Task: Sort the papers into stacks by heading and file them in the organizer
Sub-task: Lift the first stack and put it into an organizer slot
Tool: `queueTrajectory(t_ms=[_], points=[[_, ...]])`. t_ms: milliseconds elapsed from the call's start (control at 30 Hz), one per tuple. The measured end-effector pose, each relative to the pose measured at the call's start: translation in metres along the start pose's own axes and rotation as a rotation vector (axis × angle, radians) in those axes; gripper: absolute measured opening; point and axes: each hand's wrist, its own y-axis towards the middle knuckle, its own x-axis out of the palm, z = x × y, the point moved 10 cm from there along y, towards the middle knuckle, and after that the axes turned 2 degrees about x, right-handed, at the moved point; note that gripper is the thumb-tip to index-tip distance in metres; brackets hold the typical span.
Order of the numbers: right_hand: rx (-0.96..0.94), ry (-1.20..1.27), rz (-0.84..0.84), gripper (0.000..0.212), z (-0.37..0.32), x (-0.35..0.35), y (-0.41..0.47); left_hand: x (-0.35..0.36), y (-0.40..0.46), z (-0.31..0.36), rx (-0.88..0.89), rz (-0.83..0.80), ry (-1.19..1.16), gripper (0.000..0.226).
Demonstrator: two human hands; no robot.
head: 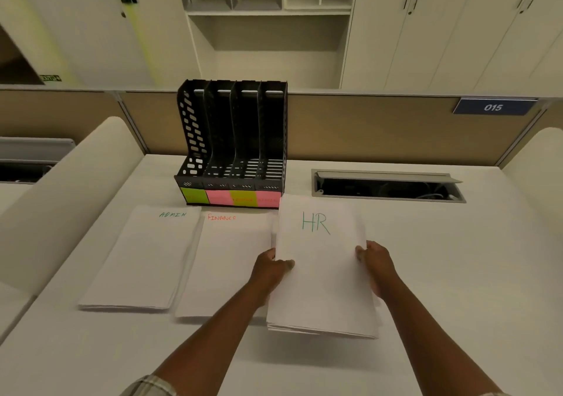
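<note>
Head view, looking down over both forearms. Left hand and right hand clamped on the long edges of the HR stack, one grip per side, thumb of the left lying on the top sheet, fingers of the right wrapping the right edge. Stack raised off the table at its near end, judging by the shadow beneath. Just left of the left grip, touching or slightly under the held stack's edge, the FINANCE stack, flat; further left again, beside it, the ADMIN stack, also flat. Beyond the grips, at the far end of the stacks, the black organizer with four upright slots and green and pink labels along its base; wording on them too blurred to read. Risks, as a judgement: loose sheets fanning at the near edge, where layers already show slightly uneven, and sliding out if the side pressure eases; bowing of the stack on the way into a narrow slot; wrong slot chosen, given the unreadable labels; FINANCE pile dragged askew by the held stack's left edge. Held stack: plain white paper, several sheets thick, "HR" handwritten large in green near the top.
</note>
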Motion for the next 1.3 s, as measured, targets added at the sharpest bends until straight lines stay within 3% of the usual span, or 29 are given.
queueTrajectory(t_ms=[133,267,533,667,733,900,1000,1167,1300], points=[[-0.07,0.035,0.007,0.022,-0.023,0.013,0.0,-0.01,-0.007,0.003,-0.028,-0.014,-0.08,0.032],[-0.158,0.003,0.023,0.028,-0.046,0.038,-0.007,-0.029,-0.01,0.006,0.017,-0.009,-0.015,0.034],[-0.371,-0.358,0.022,0.038,-0.116,0.101,-0.022,-0.111,-0.006,0.044,0.28,0.257,0.142,0.041],[-0.635,-0.528,0.215,0.055,-0.19,0.129,-0.057,-0.151,-0.002,0.057,0.325,0.335,0.127,0.037],[-0.74,-0.591,0.149,0.058,-0.233,0.164,-0.079,-0.175,-0.001,0.068,0.366,0.395,0.135,0.035],[-0.832,-0.884,-0.197,0.077,-0.322,0.267,-0.114,-0.232,-0.007,0.11,0.558,0.547,0.193,0.026],[-0.881,-1.005,-0.299,0.063,-0.37,0.312,-0.127,-0.266,-0.012,0.136,0.683,0.649,0.259,0.025],[-1.087,-1.015,-0.324,0.012,-0.447,0.351,-0.142,-0.304,-0.014,0.182,0.844,0.764,0.339,0.03],[-1.181,-0.904,-0.257,0.011,-0.488,0.368,-0.135,-0.315,0.009,0.214,0.834,0.756,0.375,0.039]])
